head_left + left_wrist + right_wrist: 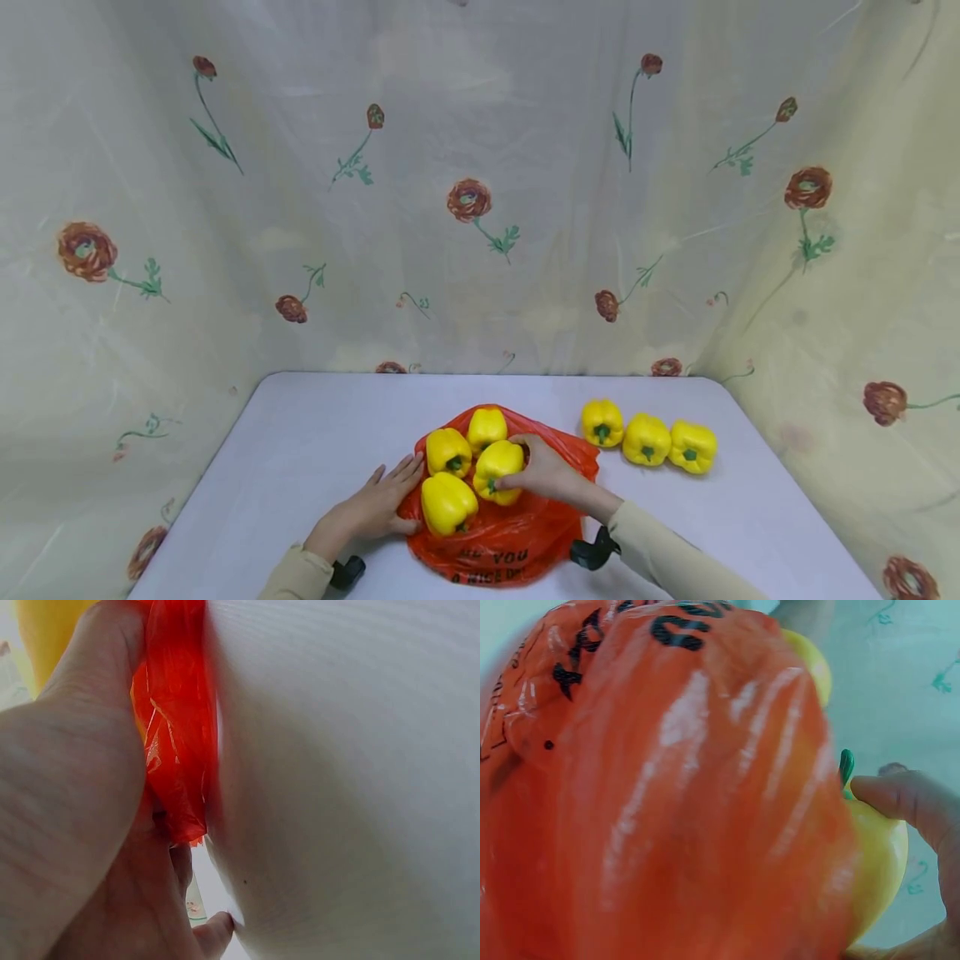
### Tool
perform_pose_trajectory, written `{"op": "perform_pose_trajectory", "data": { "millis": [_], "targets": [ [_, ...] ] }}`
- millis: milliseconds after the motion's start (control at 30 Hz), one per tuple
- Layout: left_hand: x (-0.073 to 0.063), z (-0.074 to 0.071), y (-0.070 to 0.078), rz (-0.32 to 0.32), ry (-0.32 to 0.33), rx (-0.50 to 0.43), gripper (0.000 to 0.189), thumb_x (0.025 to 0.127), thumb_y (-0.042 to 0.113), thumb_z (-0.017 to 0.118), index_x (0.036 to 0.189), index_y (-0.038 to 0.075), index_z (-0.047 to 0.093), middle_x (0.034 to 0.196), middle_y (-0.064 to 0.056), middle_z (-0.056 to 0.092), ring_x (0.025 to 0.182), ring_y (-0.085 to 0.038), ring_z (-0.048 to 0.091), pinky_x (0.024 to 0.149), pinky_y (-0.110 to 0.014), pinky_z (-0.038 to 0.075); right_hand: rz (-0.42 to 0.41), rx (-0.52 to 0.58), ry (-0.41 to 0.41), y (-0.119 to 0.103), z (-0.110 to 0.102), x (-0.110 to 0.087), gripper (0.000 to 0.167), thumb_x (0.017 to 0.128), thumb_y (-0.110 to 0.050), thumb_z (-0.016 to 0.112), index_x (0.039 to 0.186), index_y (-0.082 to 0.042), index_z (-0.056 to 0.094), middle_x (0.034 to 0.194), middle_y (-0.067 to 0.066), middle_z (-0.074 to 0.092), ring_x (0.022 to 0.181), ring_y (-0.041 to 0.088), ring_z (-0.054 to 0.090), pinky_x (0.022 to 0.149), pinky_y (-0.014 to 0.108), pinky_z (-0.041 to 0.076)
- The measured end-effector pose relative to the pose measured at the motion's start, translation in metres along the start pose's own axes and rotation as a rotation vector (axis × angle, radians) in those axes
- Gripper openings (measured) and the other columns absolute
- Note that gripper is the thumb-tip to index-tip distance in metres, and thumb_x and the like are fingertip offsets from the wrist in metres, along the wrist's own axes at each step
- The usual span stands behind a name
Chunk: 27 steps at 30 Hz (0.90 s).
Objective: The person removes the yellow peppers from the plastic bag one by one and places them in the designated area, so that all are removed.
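A red plastic bag (517, 537) with black print lies spread on the table, several yellow bell peppers on it. My right hand (551, 475) grips one yellow bell pepper (498, 472), thumb near its green stem; the right wrist view shows this pepper (877, 862) partly behind the red plastic. Beside the bag's left edge my left hand (382, 502) rests with fingers spread, touching the plastic. Nearest to it are a large bell pepper (447, 503) in front and another (447, 451) behind. One more pepper (487, 428) sits at the back of the bag.
Three more yellow bell peppers stand in a row at the back right of the white table (322, 433): a left one (602, 422), a middle one (646, 439) and a right one (692, 447). A flowered curtain (480, 275) surrounds the table's back and sides.
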<state>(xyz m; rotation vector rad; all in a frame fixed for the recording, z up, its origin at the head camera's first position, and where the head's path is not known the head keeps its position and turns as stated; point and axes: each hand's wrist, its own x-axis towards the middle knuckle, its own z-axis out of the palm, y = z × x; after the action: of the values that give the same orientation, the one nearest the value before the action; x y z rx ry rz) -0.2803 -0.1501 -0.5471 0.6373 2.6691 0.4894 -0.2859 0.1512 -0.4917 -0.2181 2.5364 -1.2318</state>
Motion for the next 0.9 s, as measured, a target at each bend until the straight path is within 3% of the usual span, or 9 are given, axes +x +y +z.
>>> {"op": "perform_pose_trajectory", "data": {
  "millis": [533, 900],
  "targets": [
    [-0.004, 0.0, 0.002, 0.018, 0.002, -0.006, 0.094, 0.083, 0.054, 0.067, 0.153, 0.006, 0.026, 0.163, -0.008, 0.016, 0.15, -0.029, 0.013, 0.116, -0.064, 0.009, -0.002, -0.017, 0.098, -0.006, -0.034, -0.015, 0.087, 0.067, -0.039, 0.086, 0.138, -0.011, 0.044, 0.135, 0.012, 0.05, 0.114, 0.025, 0.053, 0.098, 0.048, 0.049],
    [-0.003, -0.001, 0.001, 0.024, 0.007, 0.007, 0.093, 0.084, 0.054, 0.067, 0.153, 0.006, 0.026, 0.163, -0.008, 0.016, 0.15, -0.029, 0.014, 0.116, -0.063, 0.01, -0.009, 0.049, 0.124, 0.005, -0.074, -0.022, 0.087, 0.074, -0.032, 0.08, 0.144, -0.008, 0.034, 0.143, 0.019, 0.041, 0.13, 0.04, 0.044, 0.101, 0.052, 0.046]
  ]
}}
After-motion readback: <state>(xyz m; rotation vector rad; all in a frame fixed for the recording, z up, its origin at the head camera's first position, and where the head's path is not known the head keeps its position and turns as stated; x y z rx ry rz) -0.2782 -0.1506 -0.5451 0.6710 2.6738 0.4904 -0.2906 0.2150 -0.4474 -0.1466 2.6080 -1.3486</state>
